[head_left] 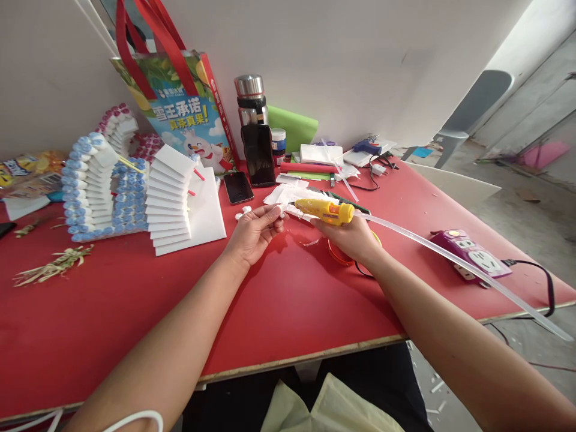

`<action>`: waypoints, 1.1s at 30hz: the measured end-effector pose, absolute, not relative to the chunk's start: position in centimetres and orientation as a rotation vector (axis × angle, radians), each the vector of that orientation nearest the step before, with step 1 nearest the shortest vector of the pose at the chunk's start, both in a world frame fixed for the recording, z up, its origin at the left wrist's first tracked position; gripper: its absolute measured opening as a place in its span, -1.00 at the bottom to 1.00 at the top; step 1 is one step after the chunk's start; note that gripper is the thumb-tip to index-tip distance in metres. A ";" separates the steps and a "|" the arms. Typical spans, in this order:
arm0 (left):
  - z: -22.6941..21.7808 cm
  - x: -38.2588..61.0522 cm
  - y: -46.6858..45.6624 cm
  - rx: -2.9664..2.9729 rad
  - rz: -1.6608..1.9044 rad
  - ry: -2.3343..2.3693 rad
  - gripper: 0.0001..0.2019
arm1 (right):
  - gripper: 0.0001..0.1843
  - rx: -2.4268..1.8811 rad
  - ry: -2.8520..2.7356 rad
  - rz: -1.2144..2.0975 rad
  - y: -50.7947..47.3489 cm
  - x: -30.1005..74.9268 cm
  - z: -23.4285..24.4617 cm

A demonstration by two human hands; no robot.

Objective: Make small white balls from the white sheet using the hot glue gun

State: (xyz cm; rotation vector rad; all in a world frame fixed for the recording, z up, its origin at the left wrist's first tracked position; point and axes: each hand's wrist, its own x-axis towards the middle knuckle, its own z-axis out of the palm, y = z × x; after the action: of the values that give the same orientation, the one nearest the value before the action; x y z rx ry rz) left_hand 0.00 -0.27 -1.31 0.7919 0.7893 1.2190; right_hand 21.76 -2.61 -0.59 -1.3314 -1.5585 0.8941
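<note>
My right hand (348, 237) is wrapped round a yellow hot glue gun (321, 210), whose nozzle points left. A long clear glue stick (432, 245) runs out of its back end, past my right forearm. My left hand (261, 231) is closed in a pinch just left of the nozzle. Between its fingertips shows a small white piece (282, 210), too small to make out fully. Small white rolled pieces (243, 213) lie beside my left hand. White scraps (288, 193) are heaped behind the gun. Under my right hand, an orange-red ring (338, 255) is partly hidden.
Left stand a stepped white foam piece (168, 201) and a blue-and-white rolled-piece structure (87, 192). Behind are a shopping bag (180, 108), a steel flask (249, 96), an upright phone (258, 157) and a flat phone (238, 187). A purple power strip (470, 255) lies right, its cable over the table edge.
</note>
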 end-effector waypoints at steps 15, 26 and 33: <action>-1.3 0.1 -0.4 0.835 1.154 0.772 -0.76 | -0.65 -1.548 -0.998 0.793 -0.8 29.8 -1.2; -1.3 0.0 -0.5 0.875 1.165 0.729 -0.77 | -0.43 -1.880 -1.079 0.508 1.8 33.8 -3.4; -1.2 0.3 -0.7 0.868 1.174 0.694 -0.76 | -0.45 -2.146 -1.370 0.287 0.6 33.4 -2.8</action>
State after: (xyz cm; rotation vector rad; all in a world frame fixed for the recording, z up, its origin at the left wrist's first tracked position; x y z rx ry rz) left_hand 0.32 -0.74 -1.16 0.8685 0.6944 1.1740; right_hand 33.42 0.65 -2.77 -2.1460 -1.3704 0.2871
